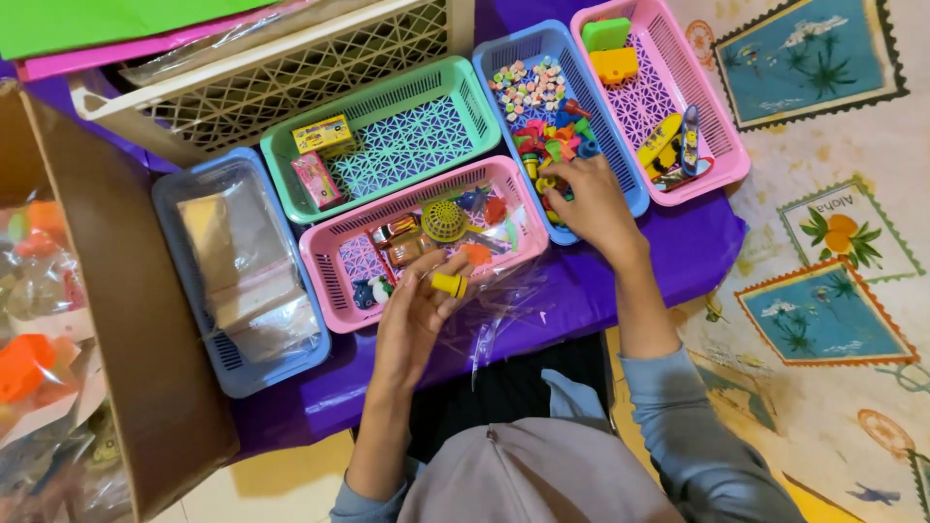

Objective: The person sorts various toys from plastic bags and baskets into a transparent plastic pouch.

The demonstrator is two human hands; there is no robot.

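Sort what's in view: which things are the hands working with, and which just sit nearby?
In hand:
- left hand holding a small yellow toy and a clear plastic bag
- right hand reaching into the blue basket of small toys

Lying about:
- green basket
- cardboard box
- blue basket of clear bags

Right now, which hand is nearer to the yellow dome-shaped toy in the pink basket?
The left hand. It holds a small yellow piece just below the yellow dome toy. The right hand is farther away, reaching into the blue basket.
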